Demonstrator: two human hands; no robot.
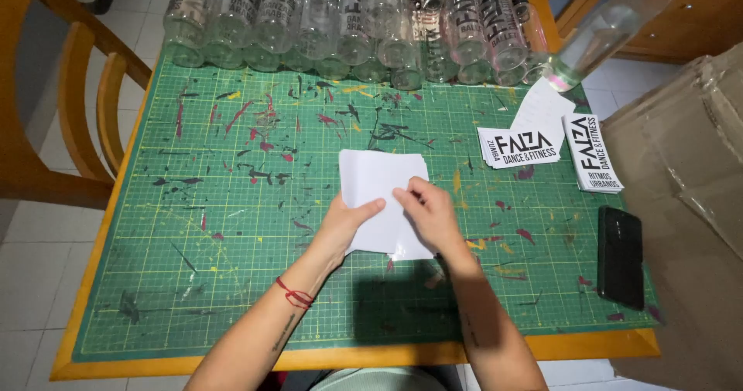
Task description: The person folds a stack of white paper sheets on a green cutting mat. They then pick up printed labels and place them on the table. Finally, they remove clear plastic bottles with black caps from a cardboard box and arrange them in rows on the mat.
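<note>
A white sheet of paper (pixel 377 182) lies on the green, paint-stained cutting mat (pixel 232 228) at the middle of the table. My left hand (pixel 346 222) pinches its lower left edge, thumb on top. Beside it my right hand (pixel 429 213) holds the sheet's right part, fingertips curled at its edge. A red string is tied around my left wrist. The lower part of the sheet is hidden under both hands.
A row of several clear printed bottles (pixel 348 23) lines the mat's far edge. Two stacks of white stickers with black print (pixel 520 147) (pixel 593 153) lie at the right. A black phone (pixel 621 256) rests near the right edge. A cardboard box (pixel 689 205) stands right; a wooden chair (pixel 70 105) left.
</note>
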